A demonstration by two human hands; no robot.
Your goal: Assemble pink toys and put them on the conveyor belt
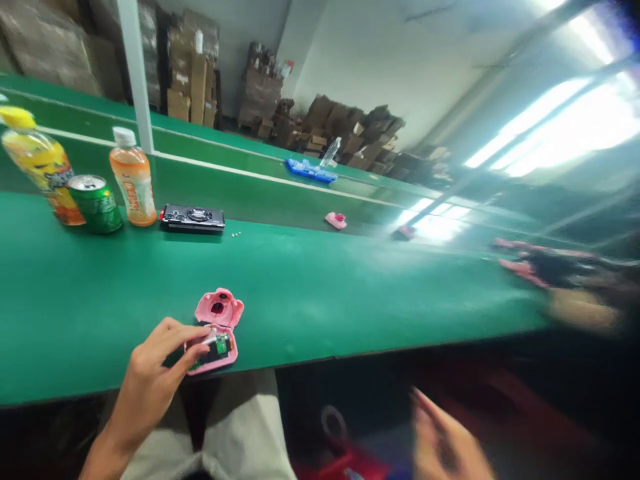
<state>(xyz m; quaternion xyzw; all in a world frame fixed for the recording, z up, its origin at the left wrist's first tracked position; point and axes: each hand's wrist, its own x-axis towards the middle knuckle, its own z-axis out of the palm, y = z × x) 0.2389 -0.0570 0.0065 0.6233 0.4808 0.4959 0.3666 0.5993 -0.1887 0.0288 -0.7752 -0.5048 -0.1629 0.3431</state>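
Note:
My left hand [160, 367] rests at the near edge of the green table [320, 293], its fingertips pinching a small white part on a pink opened toy shell [220, 320]. A green circuit board [220, 347] shows in the shell's lower half. My right hand [447, 443] hangs blurred below the table edge at the lower right, fingers apart, with nothing visible in it.
A yellow juice bottle [40, 163], a green can [95, 203], an orange drink bottle [133, 177] and a black device [193, 218] stand at the left. A pink piece [336, 220] and a blue tray [310, 171] lie farther back. Cardboard boxes [340, 127] line the wall.

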